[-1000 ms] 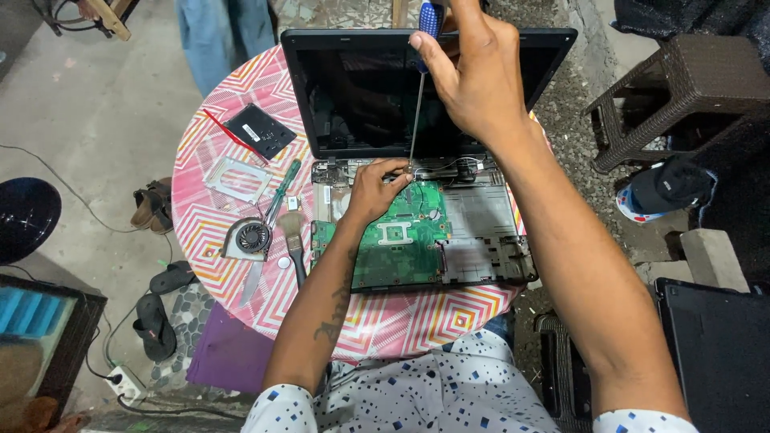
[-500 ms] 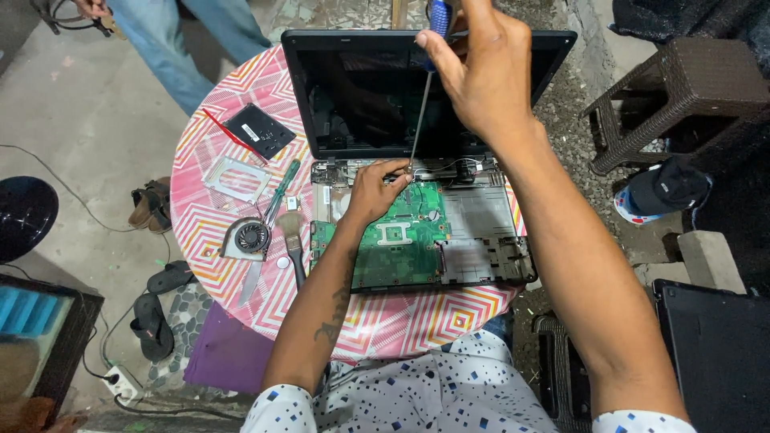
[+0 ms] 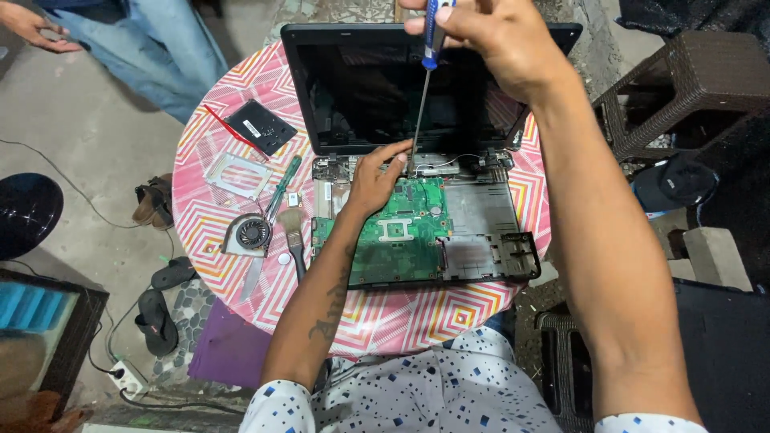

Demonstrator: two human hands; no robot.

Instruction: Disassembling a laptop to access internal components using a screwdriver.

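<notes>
Two hands on one tool: our right hand (image 3: 501,44) is clamped round the blue-handled screwdriver (image 3: 423,88) up top; our left hand (image 3: 373,180), fingers together, steadies its tip at the hinge edge of the stripped laptop (image 3: 417,232) on the round patterned table (image 3: 233,208). Shaft looks thin and stiff, so we grip by the handle. Green board (image 3: 397,236) we judge fragile; hold it by the edges only. Screw head is hidden under our fingertips, and the handle's top is cut off.

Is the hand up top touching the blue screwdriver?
Touching. The head view shows the right hand wrapped around the blue screwdriver handle, its fingers closed on it with no gap.
</notes>
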